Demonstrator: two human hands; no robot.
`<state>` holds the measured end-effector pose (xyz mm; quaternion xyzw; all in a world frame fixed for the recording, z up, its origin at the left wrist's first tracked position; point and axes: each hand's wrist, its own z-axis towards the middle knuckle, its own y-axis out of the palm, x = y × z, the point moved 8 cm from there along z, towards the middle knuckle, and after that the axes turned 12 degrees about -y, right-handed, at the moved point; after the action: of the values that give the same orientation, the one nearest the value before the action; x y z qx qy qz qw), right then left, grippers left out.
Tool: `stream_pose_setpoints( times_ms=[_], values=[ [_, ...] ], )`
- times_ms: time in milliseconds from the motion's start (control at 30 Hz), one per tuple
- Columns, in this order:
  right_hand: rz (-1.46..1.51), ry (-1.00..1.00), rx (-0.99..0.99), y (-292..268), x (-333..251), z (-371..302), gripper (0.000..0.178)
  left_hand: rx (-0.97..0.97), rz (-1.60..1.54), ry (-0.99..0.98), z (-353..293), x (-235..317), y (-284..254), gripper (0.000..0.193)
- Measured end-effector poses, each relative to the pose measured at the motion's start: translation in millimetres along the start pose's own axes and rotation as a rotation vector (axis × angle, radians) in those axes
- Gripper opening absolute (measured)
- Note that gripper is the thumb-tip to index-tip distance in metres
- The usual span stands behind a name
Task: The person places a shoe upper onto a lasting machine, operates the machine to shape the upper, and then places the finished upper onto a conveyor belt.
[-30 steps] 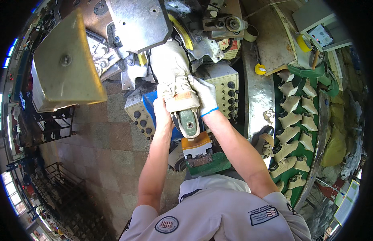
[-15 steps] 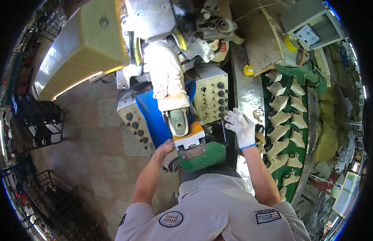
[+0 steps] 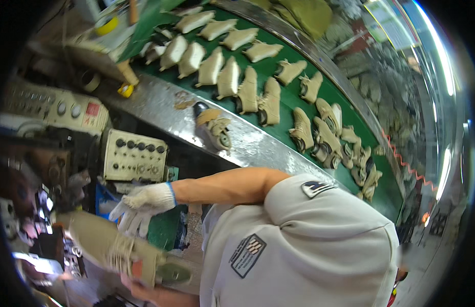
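Note:
A beige lace-up shoe (image 3: 109, 240) on a green last (image 3: 174, 274) lies across the lower left, somewhat blurred. My bare left hand (image 3: 137, 290) grips it from below near the heel; most of its fingers are hidden under it. Over the side of the shoe hangs my white-gloved right hand (image 3: 141, 204), open, fingers stretched and apart. Whether those fingertips touch the shoe, I cannot tell. Beyond the right glove stands a cream control box (image 3: 135, 156) with a row of black knobs.
A green conveyor belt (image 3: 278, 97) carries several beige shoes and uppers on lasts. Along its near side runs a metal ledge (image 3: 160, 110) with another beige shoe (image 3: 217, 134) on it. A yellow tape roll (image 3: 126, 90) sits near a wooden board at upper left.
The view has swung right toward the conveyor. The shoe has come off the machine's clamps into my left hand. My gloved right hand has moved beside the shoe.

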<state>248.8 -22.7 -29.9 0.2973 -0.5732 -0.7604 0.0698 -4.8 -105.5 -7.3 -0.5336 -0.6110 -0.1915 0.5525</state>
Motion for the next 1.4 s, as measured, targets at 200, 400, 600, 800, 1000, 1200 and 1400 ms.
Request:
stream_pose_setpoints(
  times_ms=[200,400,600,800,1000,1200,1400],
  values=[
    [-0.274,-0.364,0.656,-125,-188,-221,0.040,0.210,0.213,0.333,-28,98,58,0.041],
    [-0.428,-0.568,1.550,-137,-335,-625,0.036,0.661,0.719,0.737,-7,111,57,0.037],
    [-1.456,0.803,2.042,-194,-416,-819,0.095,0.472,0.641,0.499,12,99,184,0.037],
    [-1.365,0.088,2.424,-345,-508,-913,0.101,0.483,0.638,0.312,32,98,248,0.040],
    [-0.615,-0.588,2.085,-428,-487,-969,0.053,0.499,0.644,0.165,67,83,235,0.045],
    [-0.445,-1.079,1.296,-318,-424,-745,0.054,0.530,0.573,0.040,84,67,95,0.052],
    [-0.013,-1.065,1.164,-246,-312,-512,0.056,0.225,0.142,0.333,142,30,50,0.069]
  ],
)
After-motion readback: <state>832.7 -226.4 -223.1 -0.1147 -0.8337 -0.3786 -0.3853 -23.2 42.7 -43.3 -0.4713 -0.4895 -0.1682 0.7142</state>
